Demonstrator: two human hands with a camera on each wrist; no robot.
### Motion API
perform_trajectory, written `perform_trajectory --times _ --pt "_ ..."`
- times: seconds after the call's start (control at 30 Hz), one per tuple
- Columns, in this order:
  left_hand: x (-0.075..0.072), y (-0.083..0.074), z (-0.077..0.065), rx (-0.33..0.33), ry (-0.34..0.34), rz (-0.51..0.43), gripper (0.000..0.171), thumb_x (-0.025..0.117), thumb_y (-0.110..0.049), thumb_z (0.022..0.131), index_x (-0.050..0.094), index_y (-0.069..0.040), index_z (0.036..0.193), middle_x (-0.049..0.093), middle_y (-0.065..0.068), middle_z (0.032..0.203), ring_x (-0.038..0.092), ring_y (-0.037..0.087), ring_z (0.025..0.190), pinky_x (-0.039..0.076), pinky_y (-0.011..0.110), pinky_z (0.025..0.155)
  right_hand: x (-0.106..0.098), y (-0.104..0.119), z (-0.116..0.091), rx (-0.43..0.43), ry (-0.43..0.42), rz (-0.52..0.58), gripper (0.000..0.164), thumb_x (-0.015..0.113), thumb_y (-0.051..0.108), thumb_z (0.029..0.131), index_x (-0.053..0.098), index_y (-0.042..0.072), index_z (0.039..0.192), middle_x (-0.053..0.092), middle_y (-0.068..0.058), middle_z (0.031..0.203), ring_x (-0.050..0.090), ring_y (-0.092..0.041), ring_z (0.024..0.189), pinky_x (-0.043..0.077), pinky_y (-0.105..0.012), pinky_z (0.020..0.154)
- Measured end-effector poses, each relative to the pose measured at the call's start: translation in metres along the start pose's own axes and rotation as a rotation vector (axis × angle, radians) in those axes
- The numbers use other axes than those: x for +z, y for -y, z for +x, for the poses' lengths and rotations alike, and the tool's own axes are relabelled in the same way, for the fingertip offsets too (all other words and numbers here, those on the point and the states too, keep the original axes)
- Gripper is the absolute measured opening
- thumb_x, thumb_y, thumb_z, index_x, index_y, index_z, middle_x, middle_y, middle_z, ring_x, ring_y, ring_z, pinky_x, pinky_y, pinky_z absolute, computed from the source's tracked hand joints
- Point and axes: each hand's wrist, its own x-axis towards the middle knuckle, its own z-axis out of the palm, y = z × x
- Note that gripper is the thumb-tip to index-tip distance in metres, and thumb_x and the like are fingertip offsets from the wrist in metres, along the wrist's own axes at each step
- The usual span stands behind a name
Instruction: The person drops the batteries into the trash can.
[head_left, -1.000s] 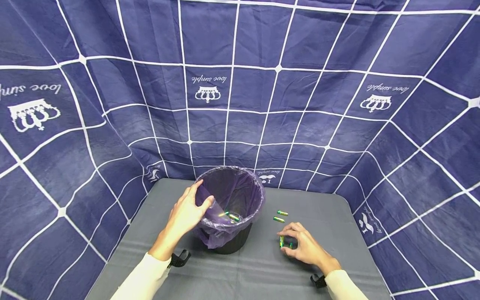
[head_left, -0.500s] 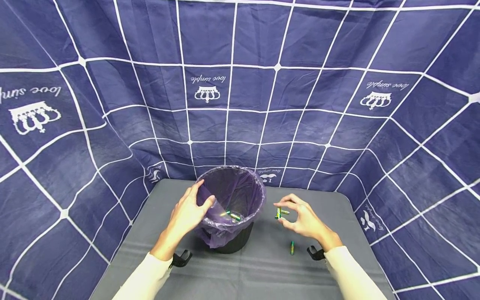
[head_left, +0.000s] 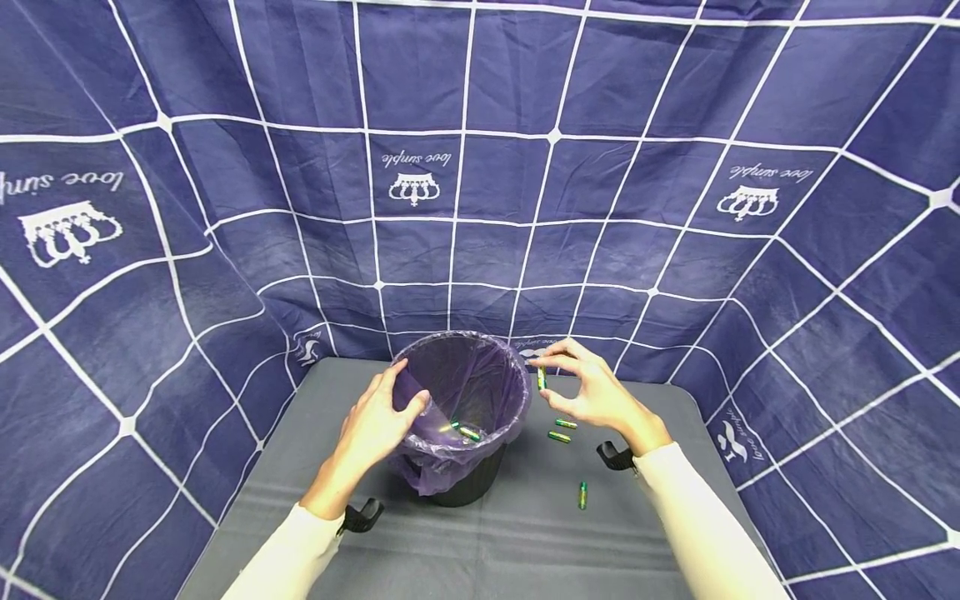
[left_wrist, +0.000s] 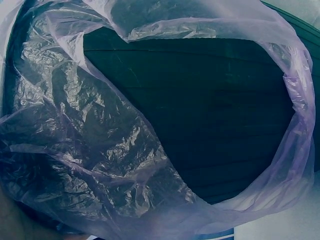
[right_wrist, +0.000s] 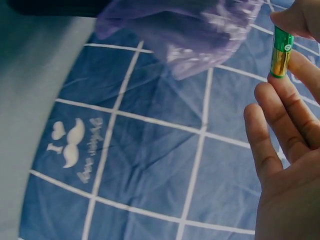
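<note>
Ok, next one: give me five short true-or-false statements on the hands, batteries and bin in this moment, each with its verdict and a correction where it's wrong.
1. The right hand pinches a battery. True.
2. The left hand pinches a battery too. False: it is at the liner on the left side of the bin, and no battery shows in it.
3. Three batteries lie on the table, to the right of the bin. True.
4. The liner is bright yellow. False: it is see-through purple.
5. At least one battery lies inside the bin. True.
</note>
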Motion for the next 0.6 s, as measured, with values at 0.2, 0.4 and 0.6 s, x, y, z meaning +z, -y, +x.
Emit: perform_trajectory --times 0.2,0.4,0.6 --pt "0.001 0.000 0.001 0.010 -0.010 0.000 0.080 0.067 -0.060 0.111 0.044 -0.025 0.180 0.054 0.019 0.179 0.061 0.060 0.154 0.053 0.081 0.117 -0.002 0.004 0.028 -0.013 0.038 0.009 0.049 0.094 0.007 0.087 0.085 0.010 0.136 0.076 -0.007 0.129 0.077 -0.028 0.122 0.062 -0.041 0.108" --pt "0.000 -0.001 0.000 0.007 -0.006 -0.003 0.080 0.067 -0.060 0.111 0.044 -0.025 0.180 0.053 0.019 0.180 0.060 0.060 0.155 0.053 0.081 0.117 -0.002 0.009 0.056 -0.015 0.073 0.037 0.044 0.091 0.010 0.090 0.086 0.012 0.134 0.077 -0.005 0.128 0.078 -0.026 0.120 0.063 -0.045 0.106" --pt "0.000 0.000 0.000 0.007 -0.007 -0.011 0.081 0.067 -0.060 0.111 0.044 -0.024 0.180 0.052 0.020 0.181 0.059 0.060 0.157 0.052 0.081 0.119 -0.002 0.017 0.081 -0.016 0.103 0.069 0.043 0.090 0.011 0.091 0.087 0.015 0.134 0.077 -0.006 0.128 0.077 -0.026 0.121 0.063 -0.049 0.109"
